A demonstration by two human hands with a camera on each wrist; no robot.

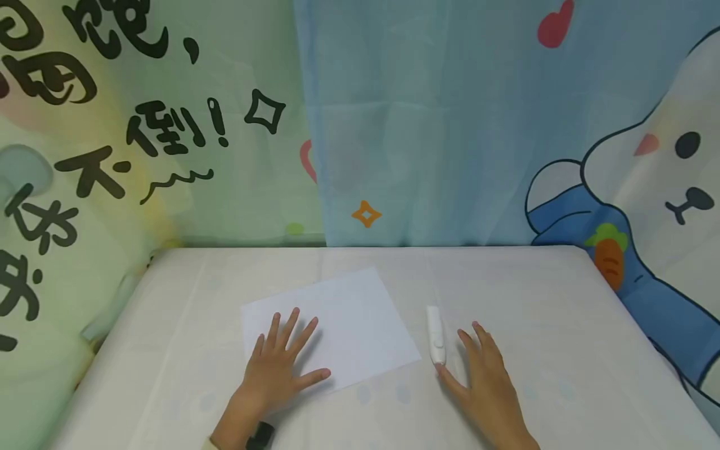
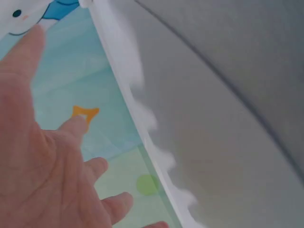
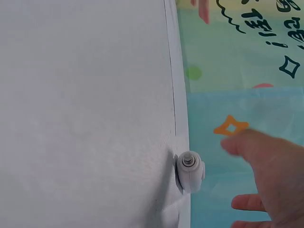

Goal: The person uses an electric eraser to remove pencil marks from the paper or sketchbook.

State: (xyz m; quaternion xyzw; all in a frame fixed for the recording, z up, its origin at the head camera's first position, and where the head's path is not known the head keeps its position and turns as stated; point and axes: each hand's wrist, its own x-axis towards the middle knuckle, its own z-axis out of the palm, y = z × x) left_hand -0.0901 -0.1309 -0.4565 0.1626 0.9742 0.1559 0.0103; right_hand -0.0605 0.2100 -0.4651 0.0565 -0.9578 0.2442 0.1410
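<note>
A sheet of white paper [image 1: 360, 325] lies at a slant on the white-covered table. My left hand [image 1: 272, 367], fingers spread and straight, is over the paper's near left part; its palm side and fingers also show in the left wrist view. To the right of the sheet lies a slim white pen-shaped device [image 1: 435, 334] with a small button. In the right wrist view, its near end shows a small metal tip [image 3: 188, 159]. Nothing is held in my right hand [image 1: 488, 387], which is beside the device with fingers apart, thumb tip close to its near end.
The white tablecloth [image 1: 562, 350] covers the whole table. Behind the table's far edge hangs a printed curtain [image 1: 427, 125] with lettering and a cartoon bear. A dark band [image 1: 260, 435] is at my left wrist.
</note>
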